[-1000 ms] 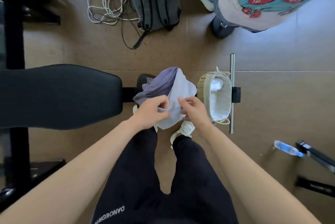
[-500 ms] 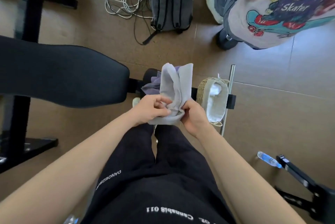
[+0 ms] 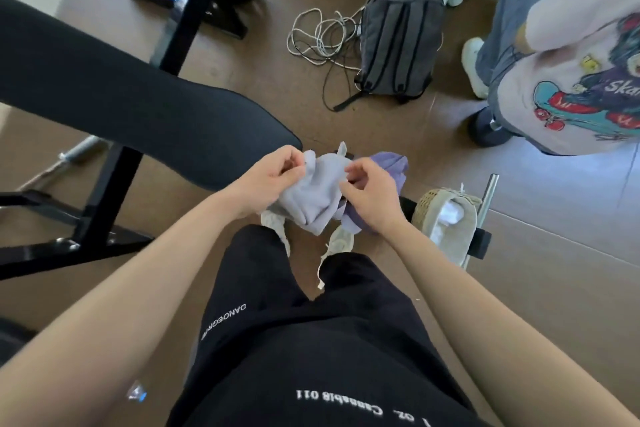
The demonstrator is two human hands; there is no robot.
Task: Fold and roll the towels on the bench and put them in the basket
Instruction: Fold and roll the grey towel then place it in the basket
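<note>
While we face the desk [image 3: 138, 108] end | left hand [image 3: 273, 177], right hand [image 3: 372, 200]: fingers pinching towel [image 3: 317, 194] | basket [image 3: 423, 210] near right hand

light: bright daylight, bluish floor [image 3: 571, 205] glare right | blur: slight motion | edges: wide-angle bowing

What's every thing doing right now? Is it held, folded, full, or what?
left hand: pinches the pale towel's edge.
right hand: pinches the pale towel too.
pale towel: crumpled, held up, not yet rolled.
purple towel: bunched up behind the right hand.
basket: has a white towel inside.
cable: tangled on the floor.
</note>
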